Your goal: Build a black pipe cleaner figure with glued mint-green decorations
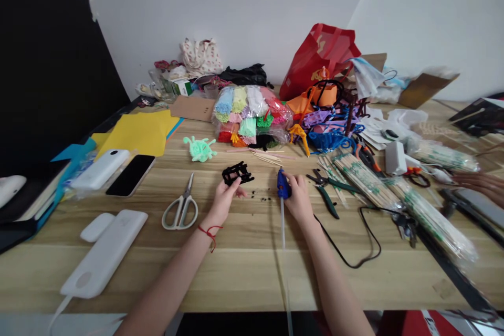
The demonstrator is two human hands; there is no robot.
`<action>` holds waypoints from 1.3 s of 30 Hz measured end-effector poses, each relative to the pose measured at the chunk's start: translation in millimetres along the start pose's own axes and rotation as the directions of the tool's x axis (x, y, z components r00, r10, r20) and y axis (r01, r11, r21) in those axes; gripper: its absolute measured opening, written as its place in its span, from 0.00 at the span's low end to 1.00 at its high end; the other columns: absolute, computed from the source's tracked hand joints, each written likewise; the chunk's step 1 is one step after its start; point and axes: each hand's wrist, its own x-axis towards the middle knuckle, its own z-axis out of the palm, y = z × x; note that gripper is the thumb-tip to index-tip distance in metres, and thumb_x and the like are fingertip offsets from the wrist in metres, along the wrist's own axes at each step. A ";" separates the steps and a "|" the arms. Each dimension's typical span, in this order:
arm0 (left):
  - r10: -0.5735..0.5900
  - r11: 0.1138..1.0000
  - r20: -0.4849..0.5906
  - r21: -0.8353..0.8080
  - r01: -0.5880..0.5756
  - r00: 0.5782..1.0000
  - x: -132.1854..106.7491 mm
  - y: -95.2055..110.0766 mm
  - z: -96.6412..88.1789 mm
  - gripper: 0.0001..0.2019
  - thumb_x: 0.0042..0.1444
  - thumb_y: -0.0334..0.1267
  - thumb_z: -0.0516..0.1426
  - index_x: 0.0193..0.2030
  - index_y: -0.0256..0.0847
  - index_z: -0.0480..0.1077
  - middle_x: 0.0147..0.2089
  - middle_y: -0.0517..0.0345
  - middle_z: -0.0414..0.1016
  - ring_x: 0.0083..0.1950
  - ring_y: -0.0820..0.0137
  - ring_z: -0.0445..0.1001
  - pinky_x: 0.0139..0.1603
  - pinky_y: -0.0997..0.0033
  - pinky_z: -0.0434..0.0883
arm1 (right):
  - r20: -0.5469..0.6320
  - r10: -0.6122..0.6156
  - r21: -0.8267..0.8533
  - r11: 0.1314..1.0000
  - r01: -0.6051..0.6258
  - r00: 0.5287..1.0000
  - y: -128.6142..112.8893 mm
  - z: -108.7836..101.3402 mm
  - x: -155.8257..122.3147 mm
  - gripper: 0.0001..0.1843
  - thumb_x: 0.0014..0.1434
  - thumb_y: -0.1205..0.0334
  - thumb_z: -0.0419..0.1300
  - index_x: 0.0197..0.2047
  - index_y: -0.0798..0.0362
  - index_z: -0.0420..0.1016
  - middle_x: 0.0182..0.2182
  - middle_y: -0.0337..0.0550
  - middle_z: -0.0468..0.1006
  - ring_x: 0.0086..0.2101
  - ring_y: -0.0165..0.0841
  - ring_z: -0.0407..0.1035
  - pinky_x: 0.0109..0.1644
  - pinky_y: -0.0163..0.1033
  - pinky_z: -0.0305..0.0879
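My left hand (224, 200) pinches a small black pipe-cleaner shape (237, 173) just above the wooden table (244, 268); a red string is tied round that wrist. My right hand (298, 198) is wrapped round a blue glue gun (282, 185), with a clear glue stick (282, 226) sticking out of its back toward me. Its black cord (354, 257) loops off to the right. Tiny black scraps (262, 198) lie between the two hands.
White-handled scissors (181, 207), a phone (130, 174) and white power banks (103, 252) lie left. A bag of coloured pipe cleaners (250, 115), green pliers (326, 189) and skewer bundles (366, 178) sit behind and right. Another person's hand (478, 181) rests at far right.
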 end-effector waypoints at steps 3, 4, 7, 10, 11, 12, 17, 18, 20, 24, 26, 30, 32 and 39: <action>-0.036 0.999 0.012 -0.024 0.036 0.999 1.1 -1.5 -1.9 0.21 0.44 0.46 0.66 0.41 0.37 0.68 0.28 0.63 0.74 0.21 0.76 0.70 0.24 0.75 0.65 | -0.025 0.015 -0.031 0.999 -0.016 1.000 0.3 0.6 -0.4 0.24 0.53 0.67 0.55 0.55 0.54 0.65 0.40 0.51 0.67 0.42 0.44 0.62 0.47 0.49 0.63; -0.040 0.999 0.020 -0.025 0.041 0.999 1.0 -1.5 -2.0 0.21 0.44 0.46 0.66 0.41 0.37 0.69 0.28 0.63 0.74 0.20 0.77 0.70 0.24 0.75 0.65 | -0.041 0.025 -0.033 0.999 -0.027 0.999 0.4 1.3 -0.4 0.22 0.53 0.66 0.55 0.53 0.54 0.65 0.40 0.51 0.67 0.41 0.43 0.63 0.46 0.48 0.63; -0.046 0.999 0.052 -0.016 0.046 0.998 -0.3 -0.2 -1.0 0.19 0.45 0.46 0.66 0.40 0.37 0.69 0.27 0.63 0.73 0.19 0.78 0.68 0.22 0.76 0.62 | -0.082 0.074 -0.058 0.995 -0.079 0.994 1.2 3.9 -0.1 0.11 0.54 0.64 0.54 0.42 0.54 0.64 0.35 0.49 0.67 0.37 0.42 0.63 0.42 0.46 0.62; -0.063 0.998 0.074 -0.003 0.063 0.995 -1.9 0.3 0.3 0.19 0.46 0.45 0.66 0.39 0.37 0.68 0.26 0.64 0.72 0.19 0.78 0.68 0.21 0.76 0.61 | -0.046 0.110 -0.049 0.992 -0.112 0.993 3.3 3.5 0.6 0.07 0.53 0.64 0.54 0.37 0.52 0.62 0.31 0.46 0.67 0.35 0.41 0.62 0.40 0.45 0.62; -0.069 0.998 0.076 0.000 0.069 0.995 -2.1 -0.2 0.5 0.19 0.46 0.45 0.66 0.39 0.37 0.68 0.25 0.65 0.71 0.18 0.78 0.68 0.21 0.76 0.61 | -0.020 0.118 -0.024 0.993 -0.118 0.993 4.4 2.3 0.8 0.08 0.52 0.64 0.55 0.37 0.51 0.63 0.31 0.46 0.68 0.35 0.41 0.63 0.40 0.45 0.62; -0.074 0.997 0.075 0.003 0.074 0.994 -2.0 -1.0 0.6 0.19 0.46 0.45 0.66 0.39 0.37 0.68 0.24 0.65 0.71 0.18 0.78 0.68 0.21 0.77 0.61 | 0.010 0.124 0.010 0.992 -0.124 0.992 5.8 0.5 0.9 0.09 0.50 0.64 0.57 0.37 0.52 0.64 0.32 0.46 0.69 0.35 0.40 0.63 0.40 0.44 0.63; -0.082 0.997 0.068 0.022 0.080 0.994 0.5 -7.9 0.0 0.20 0.45 0.46 0.66 0.40 0.38 0.67 0.25 0.65 0.71 0.18 0.78 0.68 0.21 0.77 0.62 | 0.193 0.111 0.337 0.926 -0.172 0.975 9.8 -9.2 0.1 0.21 0.43 0.66 0.61 0.44 0.52 0.69 0.40 0.47 0.73 0.40 0.38 0.67 0.47 0.46 0.66; -0.082 0.996 0.065 0.026 0.081 0.994 1.0 -9.0 -0.1 0.20 0.45 0.46 0.66 0.40 0.38 0.67 0.25 0.65 0.71 0.18 0.78 0.68 0.21 0.77 0.62 | 0.212 0.109 0.440 0.876 -0.195 0.971 8.3 -10.1 0.3 0.23 0.43 0.66 0.61 0.46 0.52 0.69 0.43 0.47 0.73 0.42 0.38 0.68 0.49 0.47 0.66; -0.082 0.996 0.059 0.033 0.080 0.995 1.6 -10.5 -0.1 0.20 0.45 0.46 0.66 0.40 0.38 0.66 0.26 0.65 0.71 0.18 0.77 0.68 0.21 0.77 0.62 | 0.219 0.152 0.658 0.706 -0.261 0.964 1.0 -9.9 1.5 0.21 0.45 0.64 0.62 0.46 0.49 0.72 0.47 0.46 0.74 0.46 0.39 0.68 0.53 0.49 0.64; -0.090 0.995 0.067 0.054 0.086 0.994 1.7 -11.1 0.5 0.20 0.45 0.47 0.65 0.40 0.38 0.67 0.26 0.65 0.71 0.19 0.77 0.68 0.21 0.77 0.61 | 0.323 0.292 0.924 0.107 -0.367 0.900 -24.9 -2.4 3.2 0.10 0.49 0.54 0.65 0.34 0.48 0.77 0.41 0.44 0.78 0.43 0.38 0.72 0.55 0.50 0.66; -0.091 0.994 0.070 0.069 0.086 0.993 1.8 -11.0 0.9 0.20 0.45 0.47 0.65 0.40 0.38 0.67 0.26 0.64 0.71 0.19 0.77 0.68 0.20 0.76 0.61 | 0.402 0.278 0.915 -0.085 -0.394 0.872 -37.3 3.0 2.0 0.10 0.48 0.52 0.67 0.32 0.48 0.77 0.39 0.43 0.79 0.41 0.37 0.73 0.55 0.49 0.67; -0.084 0.993 0.058 0.085 0.079 0.995 2.1 -10.9 1.7 0.21 0.45 0.48 0.65 0.40 0.38 0.67 0.27 0.63 0.73 0.18 0.77 0.68 0.20 0.76 0.62 | 0.493 0.234 0.864 -0.243 -0.440 0.838 -49.6 10.9 -2.2 0.09 0.48 0.54 0.68 0.32 0.48 0.77 0.38 0.42 0.79 0.39 0.34 0.72 0.53 0.46 0.70; -0.086 0.993 0.059 0.089 0.080 0.995 2.1 -10.6 2.2 0.21 0.45 0.49 0.65 0.40 0.38 0.67 0.27 0.63 0.72 0.18 0.76 0.69 0.20 0.76 0.62 | 0.515 0.221 0.844 -0.298 -0.445 0.828 -50.5 12.4 -3.2 0.09 0.48 0.55 0.68 0.32 0.48 0.77 0.38 0.41 0.79 0.38 0.33 0.72 0.52 0.43 0.70; -0.043 0.988 0.093 0.149 0.029 0.995 0.5 -8.9 6.1 0.21 0.47 0.48 0.64 0.40 0.38 0.63 0.31 0.64 0.71 0.14 0.83 0.63 0.14 0.79 0.57 | 0.495 0.219 0.860 -0.258 -0.440 0.841 -49.5 13.2 -1.9 0.09 0.50 0.55 0.68 0.33 0.49 0.76 0.36 0.40 0.78 0.36 0.31 0.72 0.47 0.40 0.72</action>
